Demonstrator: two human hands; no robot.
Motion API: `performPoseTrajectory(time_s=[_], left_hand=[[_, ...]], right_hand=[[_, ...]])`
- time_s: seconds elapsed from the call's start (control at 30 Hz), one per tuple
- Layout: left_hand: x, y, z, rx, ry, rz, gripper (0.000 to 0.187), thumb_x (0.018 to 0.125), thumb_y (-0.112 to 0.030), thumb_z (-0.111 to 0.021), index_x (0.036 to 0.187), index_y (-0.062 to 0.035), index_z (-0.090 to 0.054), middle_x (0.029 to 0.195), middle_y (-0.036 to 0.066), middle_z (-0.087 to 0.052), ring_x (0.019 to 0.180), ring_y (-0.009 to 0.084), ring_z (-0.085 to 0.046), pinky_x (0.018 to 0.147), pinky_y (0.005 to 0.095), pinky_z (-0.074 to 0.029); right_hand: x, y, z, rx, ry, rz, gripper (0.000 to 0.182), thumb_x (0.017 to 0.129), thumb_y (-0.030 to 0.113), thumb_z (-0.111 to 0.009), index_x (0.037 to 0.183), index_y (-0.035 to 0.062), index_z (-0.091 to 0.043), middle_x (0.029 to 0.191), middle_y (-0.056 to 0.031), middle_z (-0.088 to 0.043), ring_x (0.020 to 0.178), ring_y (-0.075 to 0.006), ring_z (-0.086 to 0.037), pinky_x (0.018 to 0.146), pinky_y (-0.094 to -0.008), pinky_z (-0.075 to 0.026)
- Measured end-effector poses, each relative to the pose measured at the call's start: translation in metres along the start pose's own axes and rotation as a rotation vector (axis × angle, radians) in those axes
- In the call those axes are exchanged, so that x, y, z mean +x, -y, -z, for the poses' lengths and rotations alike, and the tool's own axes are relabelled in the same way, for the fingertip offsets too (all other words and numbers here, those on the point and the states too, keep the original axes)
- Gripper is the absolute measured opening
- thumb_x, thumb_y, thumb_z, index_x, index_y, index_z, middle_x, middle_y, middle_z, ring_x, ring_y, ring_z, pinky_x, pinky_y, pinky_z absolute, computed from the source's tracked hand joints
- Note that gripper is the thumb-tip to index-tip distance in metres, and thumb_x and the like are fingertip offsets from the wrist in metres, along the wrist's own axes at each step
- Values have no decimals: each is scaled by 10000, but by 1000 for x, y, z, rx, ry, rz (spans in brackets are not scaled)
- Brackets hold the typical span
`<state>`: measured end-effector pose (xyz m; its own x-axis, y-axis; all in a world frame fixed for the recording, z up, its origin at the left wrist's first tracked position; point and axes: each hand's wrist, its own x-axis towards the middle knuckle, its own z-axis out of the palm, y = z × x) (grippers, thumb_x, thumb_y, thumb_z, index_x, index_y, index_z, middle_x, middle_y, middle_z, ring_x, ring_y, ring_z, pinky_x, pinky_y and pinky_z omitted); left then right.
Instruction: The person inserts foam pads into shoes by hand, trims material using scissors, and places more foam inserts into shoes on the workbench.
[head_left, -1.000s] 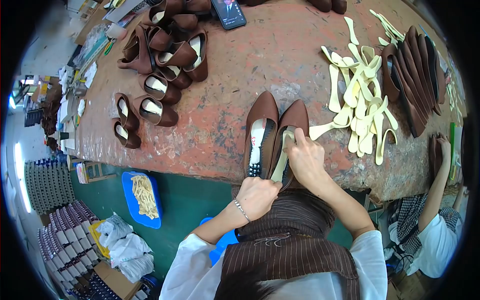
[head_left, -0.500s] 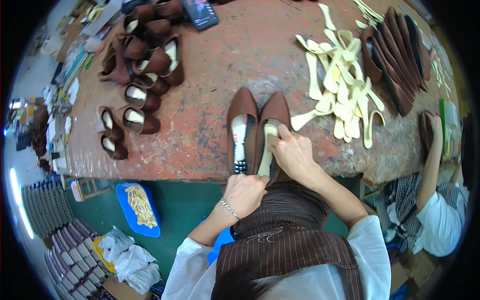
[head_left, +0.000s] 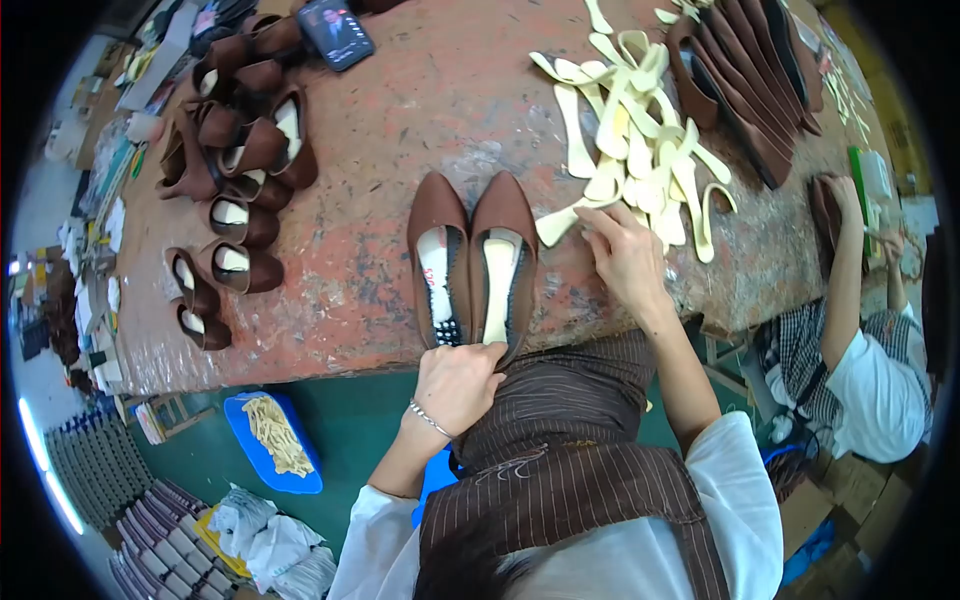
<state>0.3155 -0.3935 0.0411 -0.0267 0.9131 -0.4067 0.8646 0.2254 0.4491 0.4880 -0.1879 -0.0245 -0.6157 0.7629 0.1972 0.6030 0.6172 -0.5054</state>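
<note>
A pair of brown pointed-toe shoes stands side by side at the table's front edge, toes away from me. In the left shoe (head_left: 428, 220) a white lining with red print and a dotted heel part shows. A cream insole (head_left: 498, 285) lies lengthwise in the right shoe (head_left: 505, 208). My left hand (head_left: 455, 388) is closed round the heel end of the pair, its thumb by the insole's heel; its other fingertips are hidden. My right hand (head_left: 628, 258) is off the shoes, fingers bent and apart, beside the nearest loose insole (head_left: 556, 226) of a heaped pile (head_left: 640, 130).
Several brown shoes (head_left: 250, 160) cluster at the left, near a phone (head_left: 336, 34). A row of nested brown shoes (head_left: 745, 80) lies at the upper right. A blue bin (head_left: 310, 478) of cream pieces stands below the table. A co-worker (head_left: 850, 340) sits at the right.
My right hand has left the insole inside the right shoe and moved right, to the pile's edge. My left hand stays at the heels. The whole view has shifted slightly.
</note>
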Motion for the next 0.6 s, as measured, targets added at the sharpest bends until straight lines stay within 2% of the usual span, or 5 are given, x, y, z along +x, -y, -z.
performPoseTrajectory(time_s=[0.17, 0.33, 0.43, 0.53, 0.6], left_hand=[[-3, 0, -5, -27, -18, 42, 263, 812, -218, -754, 1043, -108, -694, 874, 107, -732, 813, 315, -713, 700, 452, -548], [-8, -2, 6, -100, -17, 14, 343, 863, -259, -733, 1164, -99, -686, 1012, 116, -739, 876, 313, -719, 752, 441, -560], [-7, 1, 6, -141, -60, -2, 369, 869, -277, -734, 1188, -97, -684, 1036, 116, -741, 885, 316, -720, 766, 437, -561], [-4, 5, 0, -213, -169, -68, 385, 886, -298, -727, 1206, -90, -680, 1068, 121, -733, 838, 286, -723, 740, 422, -564], [-2, -1, 6, -328, -271, -50, 399, 882, -285, -744, 1221, -85, -675, 1075, 122, -728, 773, 250, -715, 704, 389, -561]], right_hand=[[10, 1, -14, -50, 79, 76, 322, 831, 102, -717, 1150, 133, -697, 948, -102, -654, 774, -325, -685, 674, -433, -543], [22, 6, -5, -80, 159, 40, 231, 753, 114, -778, 896, 59, -605, 923, -119, -590, 780, -348, -667, 669, -451, -523], [23, 4, 2, -52, 173, 68, 251, 752, 91, -781, 911, 45, -593, 882, -123, -615, 756, -366, -651, 666, -448, -512], [20, 7, 11, 17, 112, -5, 230, 802, 59, -770, 949, 36, -595, 799, -92, -637, 654, -268, -650, 594, -377, -495], [19, 20, 24, 326, 73, -167, 190, 846, 46, -748, 960, 26, -598, 758, -60, -640, 601, -172, -622, 544, -319, -466]])
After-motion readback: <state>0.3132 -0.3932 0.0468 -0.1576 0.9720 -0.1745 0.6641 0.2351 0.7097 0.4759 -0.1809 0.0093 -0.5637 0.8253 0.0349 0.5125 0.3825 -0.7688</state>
